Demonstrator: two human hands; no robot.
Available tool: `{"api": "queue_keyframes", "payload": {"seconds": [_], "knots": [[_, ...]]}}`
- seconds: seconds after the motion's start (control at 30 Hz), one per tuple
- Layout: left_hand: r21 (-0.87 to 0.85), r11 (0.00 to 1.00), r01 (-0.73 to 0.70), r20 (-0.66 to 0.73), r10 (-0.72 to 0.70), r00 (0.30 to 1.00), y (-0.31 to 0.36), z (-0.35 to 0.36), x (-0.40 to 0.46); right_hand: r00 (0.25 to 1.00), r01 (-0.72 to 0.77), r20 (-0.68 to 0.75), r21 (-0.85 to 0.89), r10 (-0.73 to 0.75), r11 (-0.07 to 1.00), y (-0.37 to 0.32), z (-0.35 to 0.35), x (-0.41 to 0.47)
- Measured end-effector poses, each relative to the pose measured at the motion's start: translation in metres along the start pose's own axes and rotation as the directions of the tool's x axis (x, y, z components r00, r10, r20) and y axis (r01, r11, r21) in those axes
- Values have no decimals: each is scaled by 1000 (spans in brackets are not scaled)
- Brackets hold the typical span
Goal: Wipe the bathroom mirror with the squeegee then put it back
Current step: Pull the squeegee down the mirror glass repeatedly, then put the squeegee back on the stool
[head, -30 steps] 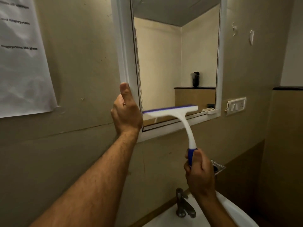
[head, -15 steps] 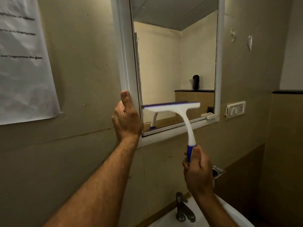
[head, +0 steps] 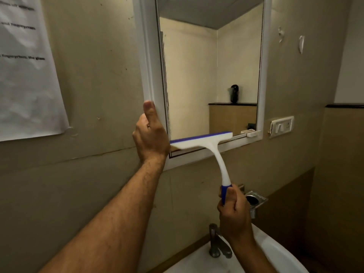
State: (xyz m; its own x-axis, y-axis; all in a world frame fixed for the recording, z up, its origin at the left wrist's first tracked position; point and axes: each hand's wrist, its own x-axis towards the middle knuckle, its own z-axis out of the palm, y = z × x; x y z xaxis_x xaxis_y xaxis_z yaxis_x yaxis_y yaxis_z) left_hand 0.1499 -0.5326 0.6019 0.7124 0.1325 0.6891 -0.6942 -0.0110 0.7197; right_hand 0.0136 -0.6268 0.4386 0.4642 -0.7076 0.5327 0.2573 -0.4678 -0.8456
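A white-framed bathroom mirror [head: 197, 75] hangs on the beige wall. My right hand [head: 234, 213] grips the blue end of a white squeegee [head: 208, 142]. Its blue-edged blade lies across the bottom of the glass, just above the lower frame. My left hand [head: 151, 136] rests against the mirror's left frame near the bottom corner, thumb pointing up, fingers curled around the frame edge.
A white sink [head: 275, 257] with a metal tap [head: 216, 245] sits below my right hand. A metal holder [head: 254, 200] is fixed to the wall beside it. A switch plate [head: 281, 126] is right of the mirror, a paper notice [head: 25, 75] at left.
The squeegee blade was lifted slightly off the bottom of the mirror half a second ago and now sits low on the glass again. My left hand stays on the frame.
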Motion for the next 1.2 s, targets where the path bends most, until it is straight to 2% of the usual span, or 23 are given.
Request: {"api": "queue_keyframes", "payload": {"seconds": [0.1, 0.37, 0.47, 0.63, 0.83, 0.9, 1.07, 1.2], "knots": [[-6, 1000, -3, 1, 3, 1000, 0, 0, 0, 999, 12, 31, -88, -10, 996, 7, -15, -2], [-3, 1000, 1, 15, -1, 1000, -3, 0, 1, 999, 39, 17, -33, -39, 999, -23, -14, 15], [-9, 1000, 6, 24, -6, 1000, -3, 0, 1, 1000, 8, 24, -31, -7, 1000, -20, -11, 13], [-8, 1000, 12, 21, -12, 1000, -1, -2, 0, 995, -74, 61, -129, 82, 989, -1, -21, -5], [5, 998, 66, 157, -66, 985, 4, -16, -2, 998, -58, 23, -104, 61, 993, -47, -40, 0], [62, 995, 82, 163, -91, 982, -2, -30, -5, 997, -74, 7, -71, 74, 995, -61, -43, -4], [185, 982, 46, 39, -54, 998, -19, -99, -50, 996, -85, 22, -99, 88, 991, -76, -39, -54], [342, 940, -23, 144, -28, 989, -51, -176, -116, 996, -88, -2, -124, 89, 988, -64, -22, -128]]}}
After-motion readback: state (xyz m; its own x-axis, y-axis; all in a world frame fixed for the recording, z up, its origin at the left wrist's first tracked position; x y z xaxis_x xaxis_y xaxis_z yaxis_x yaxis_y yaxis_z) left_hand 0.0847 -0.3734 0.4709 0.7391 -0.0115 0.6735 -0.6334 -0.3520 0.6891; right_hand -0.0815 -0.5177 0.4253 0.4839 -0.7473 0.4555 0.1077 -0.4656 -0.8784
